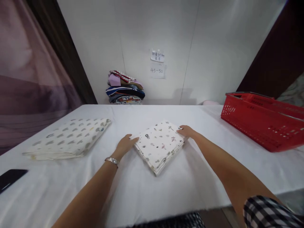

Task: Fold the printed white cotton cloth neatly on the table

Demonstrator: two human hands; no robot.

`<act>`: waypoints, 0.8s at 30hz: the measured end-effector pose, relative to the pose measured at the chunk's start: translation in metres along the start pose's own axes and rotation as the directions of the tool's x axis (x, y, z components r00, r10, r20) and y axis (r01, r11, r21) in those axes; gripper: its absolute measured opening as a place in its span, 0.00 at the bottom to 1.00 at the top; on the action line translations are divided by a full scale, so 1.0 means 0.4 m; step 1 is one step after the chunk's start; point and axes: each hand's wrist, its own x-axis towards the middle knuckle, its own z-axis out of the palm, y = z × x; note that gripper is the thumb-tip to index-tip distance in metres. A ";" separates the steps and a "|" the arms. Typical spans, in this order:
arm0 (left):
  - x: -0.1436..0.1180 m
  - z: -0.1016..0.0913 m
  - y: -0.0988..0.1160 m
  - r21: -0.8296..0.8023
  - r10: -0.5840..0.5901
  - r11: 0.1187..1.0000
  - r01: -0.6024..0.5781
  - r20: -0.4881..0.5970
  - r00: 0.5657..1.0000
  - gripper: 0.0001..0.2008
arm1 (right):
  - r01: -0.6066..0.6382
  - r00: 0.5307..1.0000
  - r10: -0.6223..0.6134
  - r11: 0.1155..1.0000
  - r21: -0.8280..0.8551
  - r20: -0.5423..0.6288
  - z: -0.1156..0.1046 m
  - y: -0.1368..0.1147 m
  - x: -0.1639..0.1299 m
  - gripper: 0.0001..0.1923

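A white folded cloth (161, 142) with small printed figures lies turned cornerwise on the white-covered table (171, 196). My left hand (125, 145) grips its left corner, thumb on top and the other fingers partly hidden at the edge. At the opposite corner my right hand (186, 132) is closed on the same cloth, its fingertips partly out of sight. The cloth's layered edges show along the side nearest me. Left of my left hand rests another folded cloth (71, 137), white with grey cloud-like shapes.
A red plastic basket (258, 123) stands at the right. Against the back wall is a stack of folded fabrics (125, 90), below and left of two paper notes (157, 70). A black phone (11, 178) lies at the left edge, and a pinkish curtain (30, 79) hangs beyond.
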 end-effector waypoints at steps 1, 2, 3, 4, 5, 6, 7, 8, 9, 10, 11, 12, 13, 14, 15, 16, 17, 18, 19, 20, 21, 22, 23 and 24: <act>0.008 0.000 0.003 0.035 -0.013 0.999 0.012 0.029 0.999 0.28 | -0.005 1.000 0.005 1.000 -0.005 0.031 0.000 -0.004 0.006 0.27; 0.017 0.000 0.006 0.052 -0.013 0.999 0.010 0.055 0.998 0.25 | -0.015 0.998 0.015 1.000 -0.005 0.061 -0.002 -0.004 0.008 0.27; 0.027 -0.001 0.009 0.057 0.004 0.998 -0.008 0.075 0.997 0.22 | -0.028 0.996 0.028 1.000 -0.001 0.088 -0.004 -0.002 0.005 0.29; 0.039 -0.003 0.013 0.060 0.028 0.998 -0.033 0.087 0.996 0.20 | -0.040 0.993 0.039 0.999 -0.001 0.111 -0.006 0.003 0.000 0.30; 0.054 -0.006 0.018 0.062 0.061 0.996 -0.066 0.087 0.994 0.18 | -0.052 0.991 0.051 0.999 0.006 0.127 -0.008 0.009 -0.008 0.32; 0.073 -0.012 0.026 0.065 0.100 0.992 -0.104 0.068 0.993 0.17 | -0.064 0.989 0.059 0.998 0.029 0.135 -0.010 0.016 -0.016 0.33; 0.094 -0.018 0.036 0.067 0.143 0.987 -0.145 0.033 0.989 0.17 | -0.073 0.989 0.063 0.995 0.072 0.135 -0.010 0.023 -0.023 0.34; 0.119 -0.025 0.048 0.068 0.183 0.981 -0.182 -0.012 0.983 0.18 | -0.080 0.990 0.063 0.987 0.137 0.126 -0.009 0.029 -0.029 0.34; 0.145 -0.029 0.061 0.057 0.214 0.976 -0.211 -0.058 0.975 0.20 | -0.087 0.992 0.065 0.973 0.213 0.108 -0.006 0.033 -0.033 0.34; 0.170 -0.030 0.073 0.038 0.230 0.973 -0.228 -0.095 0.968 0.22 | -0.091 0.994 0.072 0.956 0.280 0.079 -0.001 0.035 -0.034 0.34; 0.194 -0.027 0.084 0.012 0.224 0.974 -0.224 -0.115 0.968 0.24 | -0.089 0.996 0.080 0.944 0.316 0.042 0.005 0.036 -0.032 0.33; 0.213 -0.020 0.092 -0.013 0.201 0.979 -0.204 -0.116 0.973 0.27 | -0.084 0.996 0.087 0.948 0.307 0.003 0.012 0.036 -0.029 0.32; 0.227 -0.010 0.095 -0.027 0.179 0.983 -0.183 -0.109 0.978 0.28 | -0.075 0.996 0.086 0.963 0.260 -0.034 0.019 0.036 -0.024 0.30; 0.234 0.003 0.095 -0.038 0.159 0.986 -0.163 -0.101 0.982 0.29 | -0.063 0.995 0.076 0.981 0.186 -0.061 0.027 0.038 -0.019 0.27; 0.233 0.016 0.090 -0.045 0.145 0.988 -0.150 -0.094 0.985 0.30 | -0.047 0.996 0.055 0.993 0.104 -0.076 0.033 0.040 -0.015 0.25; 0.225 0.028 0.081 -0.047 0.138 0.989 -0.142 -0.091 0.986 0.29 | -0.024 0.997 0.027 0.999 0.038 -0.078 0.039 0.044 -0.012 0.24; 0.210 0.037 0.069 -0.058 0.133 0.989 -0.139 -0.089 0.987 0.29 | -0.001 0.997 0.000 1.000 -0.003 -0.071 0.042 0.049 -0.010 0.24; 0.189 0.044 0.055 -0.082 0.130 0.987 -0.137 -0.088 0.988 0.28 | 0.016 0.998 -0.017 1.000 -0.022 -0.062 0.045 0.056 -0.010 0.25; 0.164 0.047 0.040 -0.117 0.127 0.984 -0.136 -0.084 0.988 0.28 | 0.020 0.998 -0.022 0.999 -0.029 -0.056 0.046 0.062 -0.011 0.26; 0.136 0.047 0.025 -0.164 0.123 0.977 -0.135 -0.081 0.989 0.27 | 0.016 0.998 -0.018 0.999 -0.038 -0.059 0.046 0.068 -0.013 0.28; 0.105 0.046 0.010 -0.217 0.116 0.967 -0.130 -0.077 0.990 0.27 | 0.016 0.997 -0.020 0.998 -0.055 -0.078 0.047 0.072 -0.018 0.29; 0.073 0.043 -0.003 -0.273 0.104 0.954 -0.122 -0.077 0.992 0.25 | 0.030 0.992 -0.039 0.996 -0.082 -0.118 0.048 0.072 -0.024 0.30; 0.042 0.040 -0.014 -0.323 0.087 0.940 -0.108 -0.077 0.993 0.24 | 0.067 0.980 -0.086 0.991 -0.114 -0.178 0.051 0.067 -0.033 0.29; 0.010 0.038 -0.022 -0.366 0.064 0.927 -0.088 -0.078 0.995 0.22 | 0.133 0.956 -0.164 0.981 -0.138 -0.245 0.057 0.056 -0.045 0.28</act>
